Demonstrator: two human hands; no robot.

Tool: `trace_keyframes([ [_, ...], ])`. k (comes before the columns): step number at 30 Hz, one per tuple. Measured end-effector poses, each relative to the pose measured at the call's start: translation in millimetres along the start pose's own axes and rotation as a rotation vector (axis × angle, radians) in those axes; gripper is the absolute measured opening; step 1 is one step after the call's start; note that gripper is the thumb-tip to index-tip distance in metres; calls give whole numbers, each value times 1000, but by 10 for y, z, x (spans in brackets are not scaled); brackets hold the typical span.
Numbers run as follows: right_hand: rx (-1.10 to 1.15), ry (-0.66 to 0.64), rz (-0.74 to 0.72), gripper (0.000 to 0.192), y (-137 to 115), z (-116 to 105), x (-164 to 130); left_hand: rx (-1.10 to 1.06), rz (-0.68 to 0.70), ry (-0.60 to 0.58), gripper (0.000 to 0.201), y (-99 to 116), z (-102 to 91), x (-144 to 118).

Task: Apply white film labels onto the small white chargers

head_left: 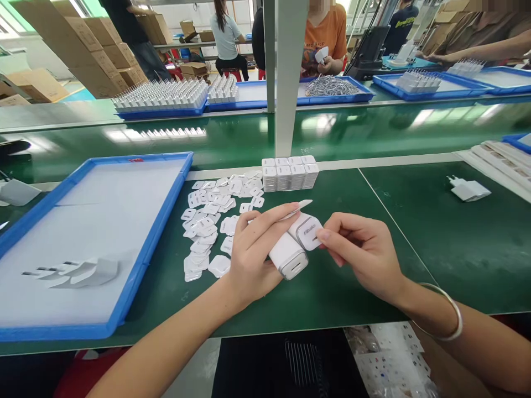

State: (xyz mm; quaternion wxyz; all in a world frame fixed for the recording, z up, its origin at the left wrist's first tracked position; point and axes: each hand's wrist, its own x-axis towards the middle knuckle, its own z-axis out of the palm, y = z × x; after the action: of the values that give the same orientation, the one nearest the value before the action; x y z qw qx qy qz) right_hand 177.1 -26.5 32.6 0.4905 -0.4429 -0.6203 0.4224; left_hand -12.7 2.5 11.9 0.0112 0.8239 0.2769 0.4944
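Two white chargers (295,246) held near centre over green bench — left hand (253,254) gripping both, plus thin white stick (299,206) along forefinger. Right hand (360,251) pinching upper charger's end. Approx. 4 stacked rows of white pcs (289,171) far side; loose labels (211,218) left, uncountable. One blue tray (161,221) left w/ one charger (89,272); one more charger (468,189) right.

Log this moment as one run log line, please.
left hand: holds white charger | right hand: pinches second charger | sticker pile beside blue tray
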Motion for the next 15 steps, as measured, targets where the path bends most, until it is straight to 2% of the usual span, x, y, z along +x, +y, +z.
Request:
trace_keyframes([
  [7,-95,30,-63,30,2,29,-1,3,-27,-22,40,-5,3,-20],
  [15,-240,88,-256,29,35,60,2,-1,-56,-41,42,8,-15,-14],
])
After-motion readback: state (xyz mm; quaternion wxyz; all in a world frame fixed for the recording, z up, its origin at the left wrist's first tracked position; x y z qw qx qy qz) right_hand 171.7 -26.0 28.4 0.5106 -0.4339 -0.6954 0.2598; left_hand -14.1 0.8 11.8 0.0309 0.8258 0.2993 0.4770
